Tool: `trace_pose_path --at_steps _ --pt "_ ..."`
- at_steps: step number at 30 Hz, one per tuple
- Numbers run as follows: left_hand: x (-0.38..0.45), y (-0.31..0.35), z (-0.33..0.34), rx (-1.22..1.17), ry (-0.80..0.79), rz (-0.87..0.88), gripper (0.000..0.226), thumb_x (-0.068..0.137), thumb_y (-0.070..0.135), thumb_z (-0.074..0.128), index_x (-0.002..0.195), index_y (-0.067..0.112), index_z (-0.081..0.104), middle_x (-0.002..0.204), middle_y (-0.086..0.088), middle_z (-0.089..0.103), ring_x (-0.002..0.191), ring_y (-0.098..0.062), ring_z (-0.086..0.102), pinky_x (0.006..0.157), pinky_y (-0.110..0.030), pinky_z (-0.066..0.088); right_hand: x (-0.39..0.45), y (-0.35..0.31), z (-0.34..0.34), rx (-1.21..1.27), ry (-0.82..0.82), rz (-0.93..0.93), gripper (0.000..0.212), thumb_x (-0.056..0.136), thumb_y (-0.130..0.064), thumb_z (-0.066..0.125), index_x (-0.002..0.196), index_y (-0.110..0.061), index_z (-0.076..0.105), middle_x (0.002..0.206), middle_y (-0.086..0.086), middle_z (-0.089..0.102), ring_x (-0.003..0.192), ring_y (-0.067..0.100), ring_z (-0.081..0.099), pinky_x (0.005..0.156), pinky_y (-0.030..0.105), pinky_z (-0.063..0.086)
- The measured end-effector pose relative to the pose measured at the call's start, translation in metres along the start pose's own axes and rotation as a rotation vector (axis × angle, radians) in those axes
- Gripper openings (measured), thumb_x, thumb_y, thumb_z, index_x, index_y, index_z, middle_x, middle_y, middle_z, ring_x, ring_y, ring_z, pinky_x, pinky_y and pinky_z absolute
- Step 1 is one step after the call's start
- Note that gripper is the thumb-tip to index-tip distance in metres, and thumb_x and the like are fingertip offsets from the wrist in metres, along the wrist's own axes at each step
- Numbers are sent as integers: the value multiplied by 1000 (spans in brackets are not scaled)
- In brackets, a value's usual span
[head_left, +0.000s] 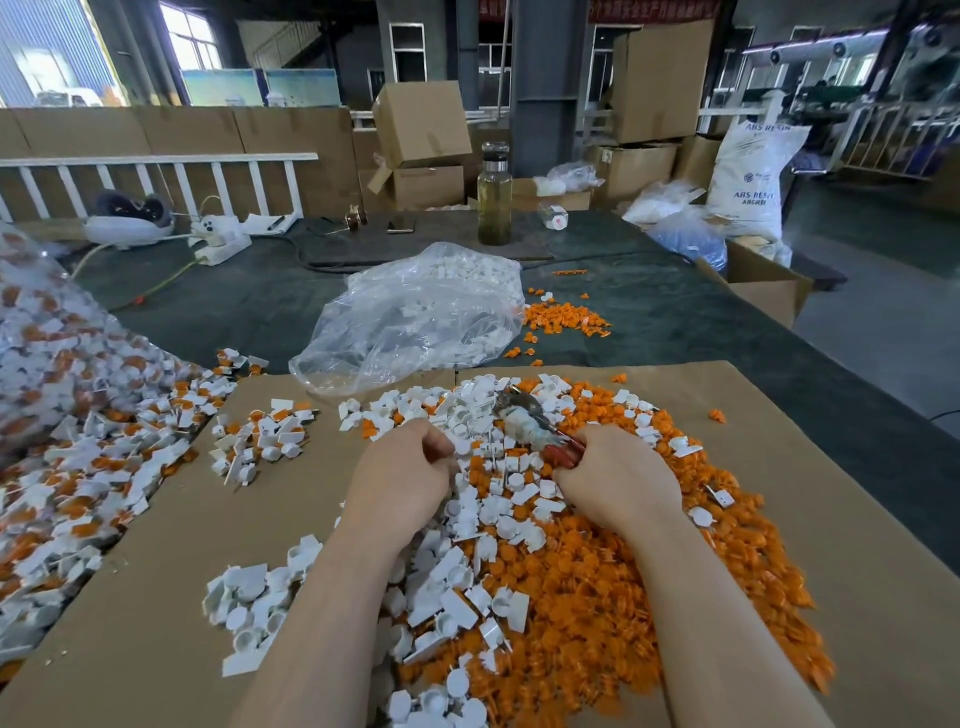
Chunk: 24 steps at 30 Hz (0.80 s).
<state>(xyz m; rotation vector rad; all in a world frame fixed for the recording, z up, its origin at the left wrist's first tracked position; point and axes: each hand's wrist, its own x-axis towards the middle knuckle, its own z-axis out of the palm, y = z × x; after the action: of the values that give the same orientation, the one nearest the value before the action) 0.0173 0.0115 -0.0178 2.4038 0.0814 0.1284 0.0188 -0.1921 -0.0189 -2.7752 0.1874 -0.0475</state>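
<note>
With joined white-and-orange plastic caps (78, 467) piled at 9 o'clock and a large loose heap of white and orange plastic parts (561, 587) judged left to do, red-handled metal pliers (530, 422) are gripped by the right hand (618, 480) at the heap's 12 o'clock, while what the curled left hand (402, 470) holds cannot be told.

parts pile (545, 571) on cardboard sheet (156, 597), plastic bag (415, 312) behind it; bottle (494, 195) farther back

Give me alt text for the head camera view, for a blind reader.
A right hand holds red-handled pliers beside a curled left hand, both over a pile of white and orange plastic parts on cardboard.
</note>
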Motion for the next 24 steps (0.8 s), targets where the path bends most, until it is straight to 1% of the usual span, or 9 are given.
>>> trace_pose_path --at_steps 4,7,9,12,15,17,19,22,24 --pt "-1 2 -3 -39 13 -3 12 92 18 65 97 28 64 87 17 63 78 -1 60 61 -19 46 1 -1 2 4 17 23 7 90 -31 59 92 -25 58 80 -5 60 71 14 59 57 27 50" --pt "-3 4 -3 -62 -39 -13 14 95 21 62 106 29 66 93 11 68 78 -12 68 74 -36 59 0 -2 3 -23 31 36 7 89 -31 59 90 -25 57 79 -6 58 69 12 57 53 25 45" --pt "-3 4 -3 -31 -37 -1 19 96 23 62 114 28 64 95 12 67 81 -10 66 76 -35 57 0 -2 3 -20 32 38 7 89 -31 59 87 -25 57 78 -6 59 68 11 57 52 25 45" --pt "-3 4 -2 67 -51 73 37 98 24 58 133 31 54 122 3 58 100 -12 59 83 -28 47 0 -2 3 10 35 29 10 89 -34 57 86 -25 56 77 -6 59 69 12 58 53 25 44" --pt "-4 6 -1 210 -142 194 50 101 16 48 147 34 43 148 1 43 125 -24 50 104 -39 44 -1 -2 0 89 48 18 12 89 -35 55 83 -24 55 76 -4 62 68 14 60 53 25 44" --pt "-5 8 0 235 -142 213 48 100 11 46 143 32 49 147 1 46 126 -24 50 103 -42 45 -1 -2 -3 168 47 10 13 89 -35 56 81 -24 56 74 -4 64 66 16 63 54 28 50" --pt "-6 9 -1 217 -86 177 38 99 12 50 133 26 60 136 -1 54 116 -22 57 97 -38 49 -2 -2 -5 237 41 -5 15 89 -38 58 81 -25 58 73 -3 67 66 16 65 60 33 57" --pt "-7 8 -3 181 -32 84 26 97 14 54 117 21 70 123 -2 64 102 -18 63 87 -30 52 -3 -5 -6 387 49 -41 16 88 -38 63 80 -24 60 72 -1 68 66 18 67 63 39 60" --pt "-9 12 -5 136 0 51 20 96 15 57 106 24 72 111 2 69 94 -15 64 86 -30 52 -4 -7 -8 498 56 -67 16 87 -34 66 78 -21 61 65 -3 66 57 11 65 55 32 57"
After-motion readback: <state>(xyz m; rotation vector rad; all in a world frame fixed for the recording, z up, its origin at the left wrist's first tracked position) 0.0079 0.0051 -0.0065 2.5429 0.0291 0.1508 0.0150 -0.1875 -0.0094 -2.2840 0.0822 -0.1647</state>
